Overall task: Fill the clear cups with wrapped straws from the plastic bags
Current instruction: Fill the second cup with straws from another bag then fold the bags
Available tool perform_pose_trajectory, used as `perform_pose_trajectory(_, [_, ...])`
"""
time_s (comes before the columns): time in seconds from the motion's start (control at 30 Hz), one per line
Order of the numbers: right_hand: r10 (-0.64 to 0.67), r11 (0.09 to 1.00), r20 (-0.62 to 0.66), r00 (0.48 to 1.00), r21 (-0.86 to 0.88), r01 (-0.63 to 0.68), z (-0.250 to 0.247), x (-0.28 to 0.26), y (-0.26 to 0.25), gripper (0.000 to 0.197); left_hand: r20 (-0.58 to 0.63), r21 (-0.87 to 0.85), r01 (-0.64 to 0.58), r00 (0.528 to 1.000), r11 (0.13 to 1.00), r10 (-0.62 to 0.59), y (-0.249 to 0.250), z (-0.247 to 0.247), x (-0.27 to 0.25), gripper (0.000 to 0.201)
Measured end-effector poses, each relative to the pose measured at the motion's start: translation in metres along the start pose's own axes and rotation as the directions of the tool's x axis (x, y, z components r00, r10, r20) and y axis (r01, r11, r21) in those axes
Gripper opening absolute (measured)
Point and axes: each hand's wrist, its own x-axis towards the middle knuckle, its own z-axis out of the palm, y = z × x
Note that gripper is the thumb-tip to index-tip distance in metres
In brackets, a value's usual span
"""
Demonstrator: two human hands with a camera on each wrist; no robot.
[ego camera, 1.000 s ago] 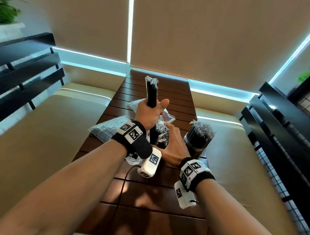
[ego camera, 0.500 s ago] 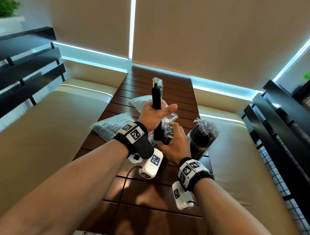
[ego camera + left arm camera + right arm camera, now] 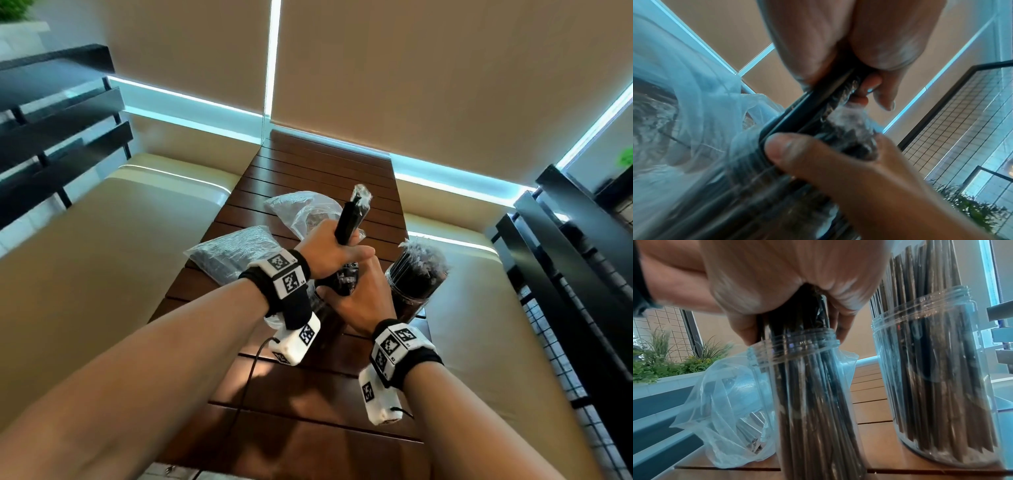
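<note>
My left hand [image 3: 337, 251] grips a bundle of black wrapped straws [image 3: 351, 216], tilted right, its lower end going down into a clear cup [image 3: 797, 345] mostly hidden behind both hands in the head view. In the left wrist view my fingers [image 3: 869, 48] wrap that straw bundle [image 3: 809, 107]. My right hand [image 3: 358, 296] grips the straws in the cup [image 3: 807, 386] just above its rim. A second clear cup [image 3: 416, 277], packed full of straws, stands right beside it.
Two plastic bags lie on the slatted wooden table [image 3: 308, 394]: a full bag [image 3: 239, 251] at the left edge and an opened bag [image 3: 301, 210] behind the hands. Cream benches flank the table; a black rail [image 3: 582, 260] runs along the right.
My left hand has carried its straw bundle to the right and leaned it over the cup. My right hand has stayed on the straws in the cup.
</note>
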Motion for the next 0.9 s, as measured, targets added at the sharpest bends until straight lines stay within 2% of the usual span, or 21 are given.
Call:
perform_pose_trajectory(0.07, [-0.024, 0.999, 0.013, 1.0, 0.028, 0.024, -0.001, 0.001, 0.001, 0.069, -0.061, 0.134, -0.006, 0.998, 0.991, 0.014, -0.011, 0.006, -0.003, 0.042])
perform_pose_trajectory(0.13, [-0.052, 0.996, 0.014, 0.999, 0.067, 0.051, -0.001, 0.002, 0.001, 0.065, -0.129, 0.271, 0.03, 0.992, 0.962, 0.006, -0.017, 0.009, -0.009, 0.034])
perform_pose_trajectory(0.2, [-0.052, 0.997, 0.009, 0.999, 0.065, 0.051, -0.001, 0.002, 0.002, 0.065, -0.115, 0.323, 0.029, 0.993, 0.946, 0.008, -0.017, 0.008, -0.011, 0.033])
perform_pose_trajectory(0.3, [-0.024, 0.999, 0.01, 1.0, 0.045, 0.024, 0.0, 0.001, 0.002, 0.068, -0.109, 0.316, 0.014, 0.994, 0.949, 0.022, -0.006, -0.003, -0.011, 0.043])
perform_pose_trajectory(0.37, [-0.02, 1.0, 0.004, 1.0, 0.02, 0.02, -0.001, 0.001, 0.002, 0.074, -0.166, 0.271, -0.075, 0.978, 0.96, 0.124, 0.011, -0.011, -0.01, 0.062])
perform_pose_trajectory(0.43, [-0.024, 1.0, 0.012, 1.0, -0.014, 0.024, -0.001, 0.002, 0.002, 0.077, -0.197, 0.361, -0.235, 0.926, 0.902, 0.321, 0.029, -0.015, -0.005, 0.081])
perform_pose_trajectory(0.5, [-0.018, 0.999, 0.009, 1.0, -0.042, 0.019, -0.002, 0.002, 0.0, 0.075, -0.095, 0.506, -0.362, 0.879, 0.783, 0.468, 0.043, -0.014, 0.0, 0.085])
perform_pose_trajectory(0.53, [-0.015, 0.999, 0.007, 1.0, -0.05, 0.015, -0.003, 0.002, -0.001, 0.076, -0.021, 0.564, -0.386, 0.877, 0.73, 0.48, 0.045, -0.012, 0.002, 0.074])
perform_pose_trajectory(0.6, [-0.006, 0.999, 0.013, 1.0, -0.039, 0.006, -0.003, 0.002, -0.002, 0.081, 0.084, 0.63, -0.403, 0.885, 0.664, 0.458, 0.041, -0.01, 0.004, 0.038])
perform_pose_trajectory(0.63, [-0.006, 1.0, 0.017, 1.0, -0.028, 0.007, -0.003, 0.001, -0.002, 0.083, 0.096, 0.635, -0.4, 0.89, 0.661, 0.446, 0.036, -0.008, 0.005, 0.028])
perform_pose_trajectory(0.7, [-0.025, 1.0, 0.013, 1.0, -0.016, 0.025, -0.002, 0.001, -0.002, 0.087, 0.111, 0.668, -0.378, 0.903, 0.641, 0.415, 0.024, -0.004, 0.004, 0.034])
perform_pose_trajectory(0.83, [-0.058, 0.997, 0.012, 0.998, 0.047, 0.058, -0.001, 0.0, 0.002, 0.085, 0.181, 0.767, -0.31, 0.945, 0.563, 0.273, 0.005, 0.004, -0.007, 0.064])
perform_pose_trajectory(0.9, [-0.059, 0.997, 0.032, 0.998, 0.044, 0.058, -0.002, -0.001, 0.001, 0.081, 0.186, 0.795, -0.278, 0.958, 0.54, 0.22, -0.001, 0.001, -0.012, 0.066])
